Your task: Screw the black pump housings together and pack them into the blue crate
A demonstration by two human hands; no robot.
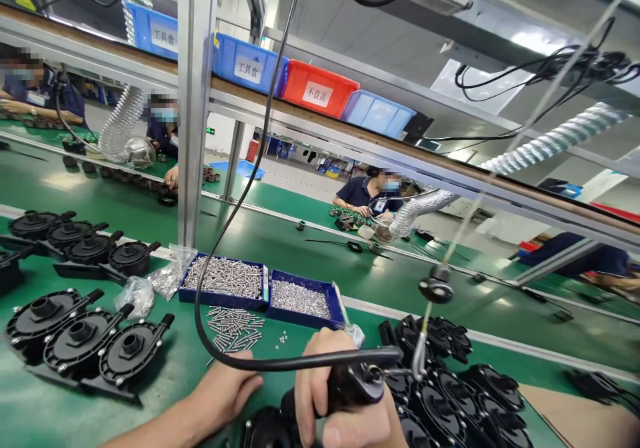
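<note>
At bottom centre, the right hand (357, 427) wraps its fingers round a black power screwdriver (353, 385), likely stiff, fairly heavy, best held by the barrel; the left hand (220, 389), finger grip unclear, is near loose screws (233, 328)

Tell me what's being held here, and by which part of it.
The right hand grips a black corded tool around its body, near the hooked end. Whether the left hand, beside the loose screws, holds anything can't be told.

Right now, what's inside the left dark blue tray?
The left tray holds a heap of silver screws. Only the top layer shows; the tray floor and anything deeper are covered. The black cable hides a strip near its left end.
</note>
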